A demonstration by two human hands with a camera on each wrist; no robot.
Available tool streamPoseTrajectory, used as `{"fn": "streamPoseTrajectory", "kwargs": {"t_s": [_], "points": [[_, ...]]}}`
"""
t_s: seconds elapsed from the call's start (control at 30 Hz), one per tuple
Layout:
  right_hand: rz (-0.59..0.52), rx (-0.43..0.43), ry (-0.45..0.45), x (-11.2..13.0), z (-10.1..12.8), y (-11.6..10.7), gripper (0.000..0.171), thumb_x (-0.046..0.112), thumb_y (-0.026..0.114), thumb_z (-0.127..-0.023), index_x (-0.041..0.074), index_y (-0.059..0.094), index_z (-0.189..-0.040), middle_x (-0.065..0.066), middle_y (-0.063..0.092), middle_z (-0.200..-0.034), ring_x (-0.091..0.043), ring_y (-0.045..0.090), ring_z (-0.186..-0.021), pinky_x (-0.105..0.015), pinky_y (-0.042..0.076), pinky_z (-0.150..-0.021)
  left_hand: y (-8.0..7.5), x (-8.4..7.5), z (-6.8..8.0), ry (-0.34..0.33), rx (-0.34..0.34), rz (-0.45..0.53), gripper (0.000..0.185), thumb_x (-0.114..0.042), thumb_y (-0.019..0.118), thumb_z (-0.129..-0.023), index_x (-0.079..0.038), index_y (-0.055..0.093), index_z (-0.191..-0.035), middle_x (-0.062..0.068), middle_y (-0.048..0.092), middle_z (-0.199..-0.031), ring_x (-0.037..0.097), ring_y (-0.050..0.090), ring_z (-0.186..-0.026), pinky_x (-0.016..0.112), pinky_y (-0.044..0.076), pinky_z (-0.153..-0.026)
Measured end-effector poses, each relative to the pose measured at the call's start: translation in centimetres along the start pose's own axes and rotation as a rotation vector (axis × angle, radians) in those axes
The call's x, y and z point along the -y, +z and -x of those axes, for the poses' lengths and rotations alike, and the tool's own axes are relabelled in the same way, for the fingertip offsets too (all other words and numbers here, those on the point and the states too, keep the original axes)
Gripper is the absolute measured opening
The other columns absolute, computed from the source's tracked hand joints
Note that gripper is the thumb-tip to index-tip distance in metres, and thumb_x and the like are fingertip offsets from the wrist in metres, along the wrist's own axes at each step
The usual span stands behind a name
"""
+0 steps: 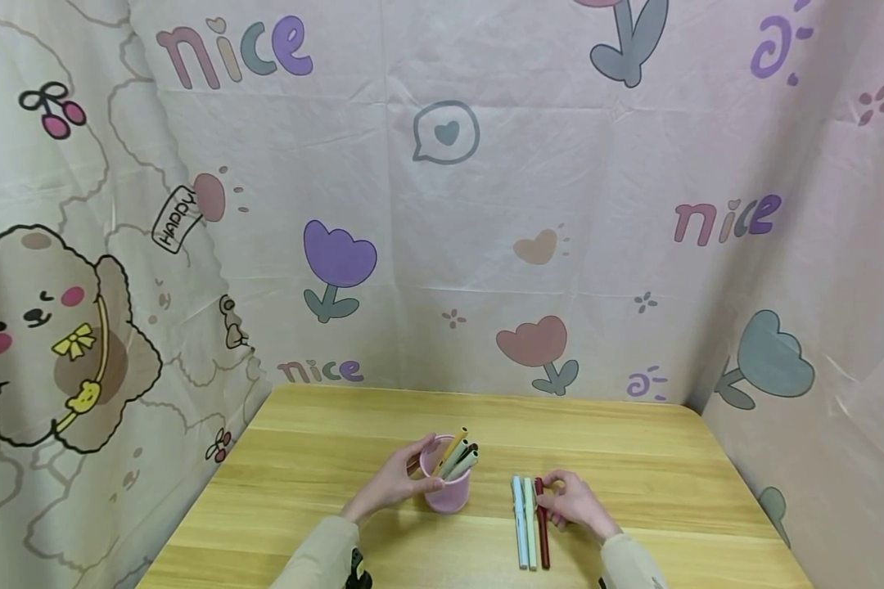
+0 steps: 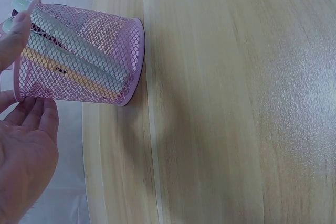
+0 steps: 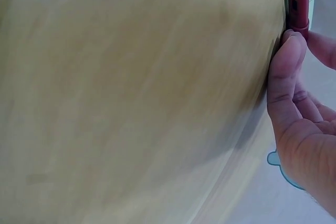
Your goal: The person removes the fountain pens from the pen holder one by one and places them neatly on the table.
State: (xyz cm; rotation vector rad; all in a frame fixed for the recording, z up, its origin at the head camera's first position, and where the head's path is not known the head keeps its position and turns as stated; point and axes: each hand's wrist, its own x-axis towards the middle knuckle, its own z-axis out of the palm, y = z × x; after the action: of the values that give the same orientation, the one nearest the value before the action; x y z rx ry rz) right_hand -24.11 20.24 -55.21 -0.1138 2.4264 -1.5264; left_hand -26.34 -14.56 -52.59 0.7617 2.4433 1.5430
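A pink mesh pen cup (image 1: 448, 496) holds several pens, among them yellow and pale green ones (image 2: 84, 51). My left hand (image 1: 401, 476) grips it near the rim, thumb on one side and fingers on the other. To the right, three pens lie side by side on the table: a light blue pen (image 1: 519, 523), a light green pen (image 1: 530, 523) and a dark red pen (image 1: 543, 532). With thumb and fingers my right hand (image 1: 573, 501) pinches the dark red pen near its far end; the right wrist view shows the fingertips against that pen (image 3: 298, 1).
The wood-grain table (image 1: 339, 425) has rounded far corners. Behind it and at both sides hangs a pale printed cloth (image 1: 442, 229) with flowers, words and a cartoon bear.
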Motion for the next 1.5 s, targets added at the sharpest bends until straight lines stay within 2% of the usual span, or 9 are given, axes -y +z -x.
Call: {"fn": "streamPoseTrajectory", "kwargs": {"t_s": [0.47,0.57,0.73,0.97,1.2,1.37,1.5], "points": [[0.038,-0.055,0.005,0.1,0.1,0.3,0.041,0.006,0.067,-0.093,-0.012,0.049,-0.125,-0.009,0.062,-0.070,-0.012,0.055,-0.052,-0.027,0.056,-0.047,0.0,-0.2,0.1,-0.007,0.002,0.000,0.089,-0.018,0.078,-0.087,0.010,0.025,-0.153,0.033,0.032,-0.158,0.052,0.038,-0.143,0.058,0.035,-0.119],[0.022,-0.057,-0.014,0.3,0.2,0.3,0.044,0.006,0.066,-0.093,-0.012,0.046,-0.129,-0.008,0.060,-0.069,-0.011,0.053,-0.050,-0.025,0.054,-0.045,-0.1,-0.2,0.1,-0.006,0.007,-0.007,0.089,-0.019,0.077,-0.088,0.010,0.025,-0.154,0.033,0.032,-0.158,0.051,0.038,-0.143,0.058,0.036,-0.118],[0.040,-0.110,-0.051,1.0,0.4,0.3,0.046,0.006,0.066,-0.092,-0.011,0.048,-0.132,-0.005,0.058,-0.071,-0.011,0.051,-0.049,-0.021,0.048,-0.043,-0.1,-0.1,0.1,-0.002,0.011,-0.005,0.089,-0.020,0.077,-0.088,0.009,0.025,-0.154,0.032,0.032,-0.158,0.051,0.038,-0.144,0.057,0.035,-0.119],[0.092,-0.219,-0.110,2.3,0.5,0.7,0.041,0.007,0.071,-0.089,-0.008,0.057,-0.125,-0.009,0.064,-0.082,-0.017,0.059,-0.058,-0.024,0.053,-0.046,0.0,-0.1,0.0,0.000,0.010,0.003,0.091,-0.019,0.078,-0.087,0.012,0.023,-0.153,0.033,0.032,-0.158,0.052,0.037,-0.143,0.058,0.034,-0.119],[0.112,-0.295,-0.197,3.6,0.4,1.3,0.031,0.005,0.074,-0.085,-0.003,0.065,-0.114,-0.007,0.065,-0.084,-0.008,0.060,-0.066,-0.017,0.052,-0.055,0.0,0.0,0.0,0.005,0.008,0.008,0.091,-0.019,0.078,-0.087,0.013,0.023,-0.153,0.033,0.033,-0.157,0.052,0.037,-0.143,0.058,0.033,-0.119],[0.055,-0.287,-0.242,4.6,0.4,1.6,0.026,0.003,0.073,-0.086,0.000,0.067,-0.110,-0.008,0.064,-0.086,-0.006,0.060,-0.064,-0.017,0.053,-0.053,0.0,-0.1,0.0,0.002,0.005,0.011,0.090,-0.019,0.078,-0.087,0.011,0.024,-0.153,0.034,0.032,-0.157,0.052,0.037,-0.143,0.058,0.033,-0.119],[0.028,-0.261,-0.278,5.3,0.5,2.0,0.025,0.006,0.074,-0.087,0.001,0.067,-0.111,-0.009,0.064,-0.089,-0.006,0.062,-0.069,-0.018,0.055,-0.055,0.0,-0.1,0.1,0.000,0.003,0.004,0.090,-0.019,0.078,-0.087,0.011,0.025,-0.153,0.034,0.031,-0.158,0.053,0.036,-0.143,0.059,0.033,-0.119]]}}
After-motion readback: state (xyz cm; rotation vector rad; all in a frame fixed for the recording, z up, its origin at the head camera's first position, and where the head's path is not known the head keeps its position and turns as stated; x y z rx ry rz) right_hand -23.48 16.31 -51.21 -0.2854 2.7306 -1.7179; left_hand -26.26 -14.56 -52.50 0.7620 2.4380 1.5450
